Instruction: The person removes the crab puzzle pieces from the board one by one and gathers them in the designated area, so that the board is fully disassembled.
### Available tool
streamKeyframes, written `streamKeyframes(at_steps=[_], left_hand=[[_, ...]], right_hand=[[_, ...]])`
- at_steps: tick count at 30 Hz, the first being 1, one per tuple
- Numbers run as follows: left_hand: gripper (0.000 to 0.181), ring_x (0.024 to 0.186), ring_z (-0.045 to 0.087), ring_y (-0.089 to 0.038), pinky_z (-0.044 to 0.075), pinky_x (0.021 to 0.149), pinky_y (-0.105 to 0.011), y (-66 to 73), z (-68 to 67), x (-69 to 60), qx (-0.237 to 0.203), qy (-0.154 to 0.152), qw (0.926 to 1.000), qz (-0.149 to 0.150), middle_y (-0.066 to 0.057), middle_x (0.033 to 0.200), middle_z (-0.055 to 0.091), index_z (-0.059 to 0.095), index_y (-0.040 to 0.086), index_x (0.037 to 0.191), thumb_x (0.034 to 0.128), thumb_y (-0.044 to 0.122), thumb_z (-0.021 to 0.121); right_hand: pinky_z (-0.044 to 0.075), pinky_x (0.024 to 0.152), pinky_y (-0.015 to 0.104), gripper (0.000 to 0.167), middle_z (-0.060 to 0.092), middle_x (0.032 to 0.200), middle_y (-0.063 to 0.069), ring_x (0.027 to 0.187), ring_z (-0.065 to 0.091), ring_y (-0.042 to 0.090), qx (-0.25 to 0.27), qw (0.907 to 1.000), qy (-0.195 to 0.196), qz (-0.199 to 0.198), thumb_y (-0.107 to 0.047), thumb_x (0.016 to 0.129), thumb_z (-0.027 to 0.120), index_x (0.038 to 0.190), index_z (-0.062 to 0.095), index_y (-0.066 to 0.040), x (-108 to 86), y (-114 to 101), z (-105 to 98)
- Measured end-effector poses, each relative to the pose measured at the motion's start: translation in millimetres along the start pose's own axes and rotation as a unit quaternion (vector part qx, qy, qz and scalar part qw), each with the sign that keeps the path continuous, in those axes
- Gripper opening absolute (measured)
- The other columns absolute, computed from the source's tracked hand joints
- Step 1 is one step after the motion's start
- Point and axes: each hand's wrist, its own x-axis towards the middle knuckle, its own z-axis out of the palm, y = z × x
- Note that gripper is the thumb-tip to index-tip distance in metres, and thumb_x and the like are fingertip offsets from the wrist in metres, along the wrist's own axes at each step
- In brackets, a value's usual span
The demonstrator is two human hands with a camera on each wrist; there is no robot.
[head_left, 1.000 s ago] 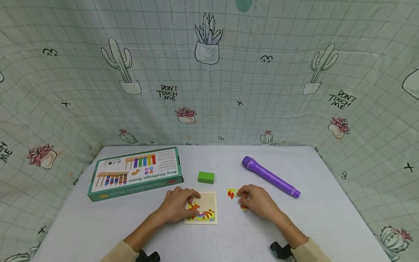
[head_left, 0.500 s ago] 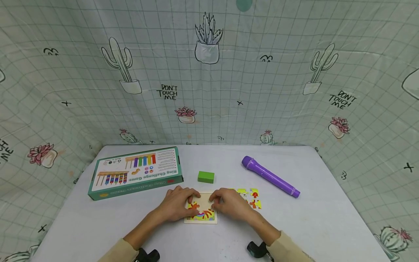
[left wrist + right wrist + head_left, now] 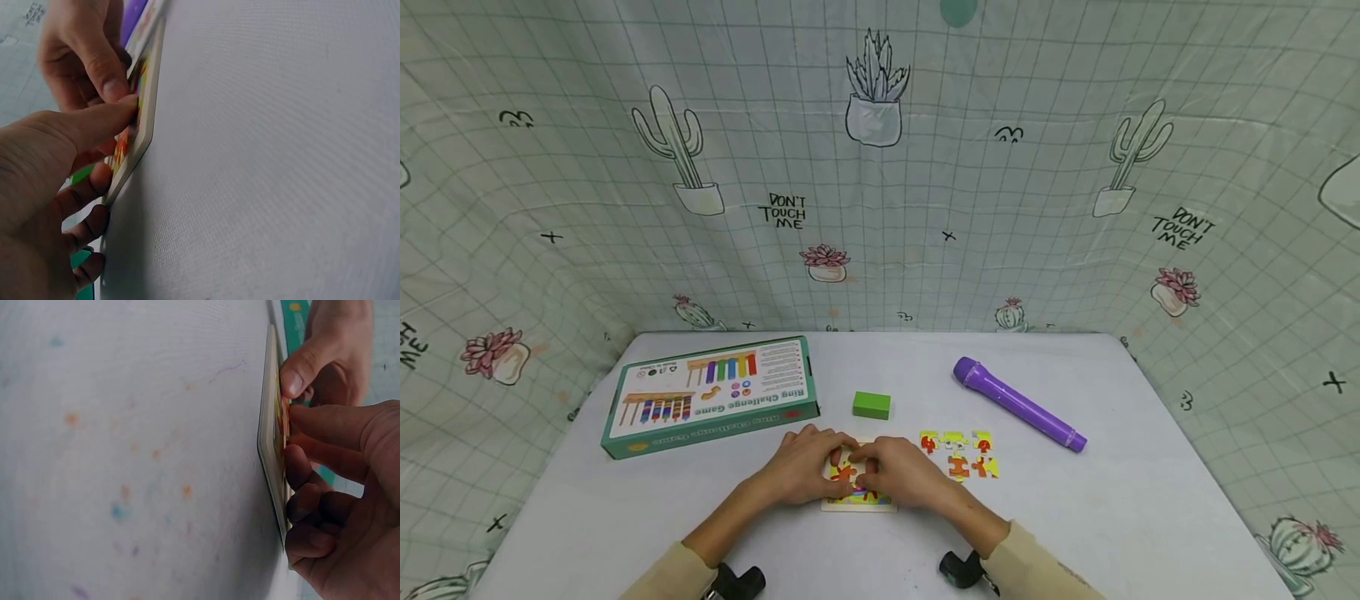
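Observation:
A small square wooden jigsaw puzzle board (image 3: pixel 859 507) lies on the table with red and yellow pieces in its frame. My left hand (image 3: pixel 805 468) holds it on the left, thumb on the picture and fingers at the edge. Over the board's right part, my right hand (image 3: pixel 904 473) has its thumb and forefinger together as if round a puzzle piece, which the fingers mostly hide. In the left wrist view both thumbs nearly meet above the board's pale rim (image 3: pixel 149 115). Several loose puzzle pieces (image 3: pixel 958 467) lie to the right of the right hand.
A green block (image 3: pixel 872 406) stands behind the board. At the back left lies a Ring Challenge Game box (image 3: pixel 711 396). A purple toy microphone (image 3: pixel 1018 404) lies slantwise at the right. A patterned cloth (image 3: pixel 880 208) hangs behind the white table (image 3: pixel 820 558).
My right hand has moved left from the loose pieces to the board, further over it since half a second ago, uncovering those pieces. My left hand has stayed on the board.

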Motion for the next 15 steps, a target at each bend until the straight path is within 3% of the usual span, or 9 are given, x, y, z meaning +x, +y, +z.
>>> streamKeyframes(at_steps=[15], left_hand=[[0.057,0.086,0.039,-0.014,0.028,0.074,-0.040,2.1,1.5,-1.2,0.015,0.006,0.9998,-0.009,0.008,0.081,0.047,0.066,0.021,0.127,0.0772,0.039,0.085]], right_hand=[[0.038,0.057,0.021,0.024,0.056,0.072,-0.011,0.060,0.047,0.002,0.007,0.9999,0.007,0.013,-0.017,0.089,0.073,0.112,0.073,-0.009,7.4,-6.7,3.6]])
